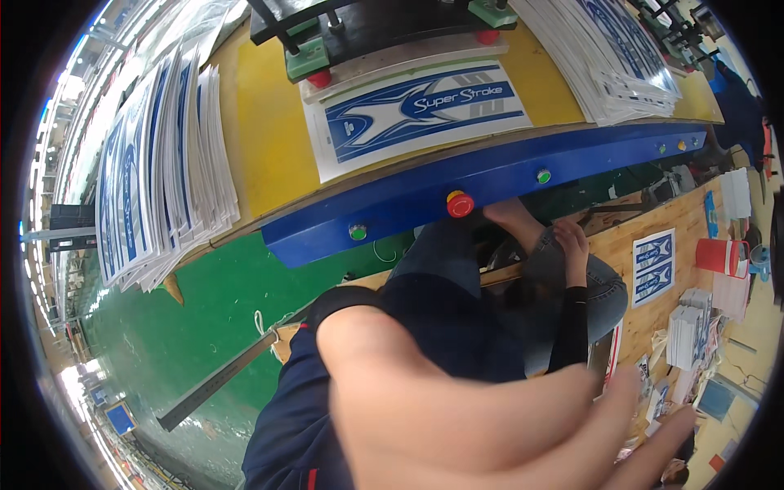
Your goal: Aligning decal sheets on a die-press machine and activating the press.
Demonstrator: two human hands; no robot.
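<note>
My left hand (474, 416) is large and blurred close in front, its fingers stretched to the lower right with nothing seen in them. Its arm comes from a dark sleeve on the left. Over my right leg in jeans (600, 294) rests my right hand (572, 238), small and farther off, fingers loosely extended and apparently empty. Ahead, a blue and white printed sheet (425, 110) lies on the yellow bed (265, 122) of a press, partly against a metal plate (408, 67). Neither hand touches the sheet.
Stacks of printed sheets flank the bed, a left stack (167, 171) and a right stack (604, 61). The blue front panel (400, 200) carries a red button (460, 204) and green buttons. At right, a wooden table (616, 261) bears another sheet (653, 268) and a red container (719, 257).
</note>
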